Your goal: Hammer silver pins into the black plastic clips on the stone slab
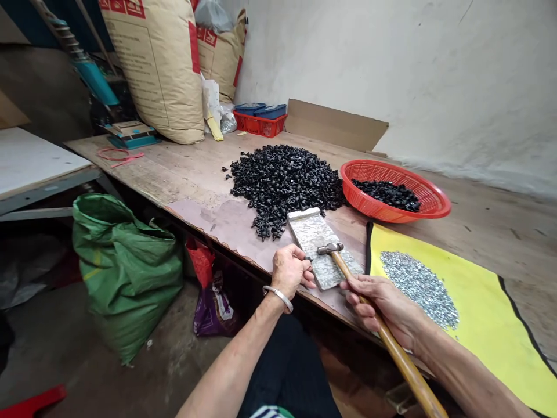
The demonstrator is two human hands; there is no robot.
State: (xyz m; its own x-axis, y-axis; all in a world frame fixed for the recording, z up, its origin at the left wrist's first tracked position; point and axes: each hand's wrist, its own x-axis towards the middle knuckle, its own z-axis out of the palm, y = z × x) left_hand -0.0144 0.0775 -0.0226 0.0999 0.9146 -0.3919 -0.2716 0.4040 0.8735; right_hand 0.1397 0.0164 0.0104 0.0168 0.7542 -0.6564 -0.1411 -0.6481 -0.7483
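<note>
Wooden-handled hammer [397, 348]: your right hand [380, 297] wraps its handle, head over the worn slab [319, 232], contact unclear. Your left hand [288, 270] pinches a small black part [308, 259] by the slab's left edge. Beyond, heaped black parts [285, 180]; right, red perforated basket [429, 195], silvery pieces [420, 287] on yellow sheet [483, 325].

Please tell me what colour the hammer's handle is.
The handle is yellowish brown, as seen best in the head view.
</note>
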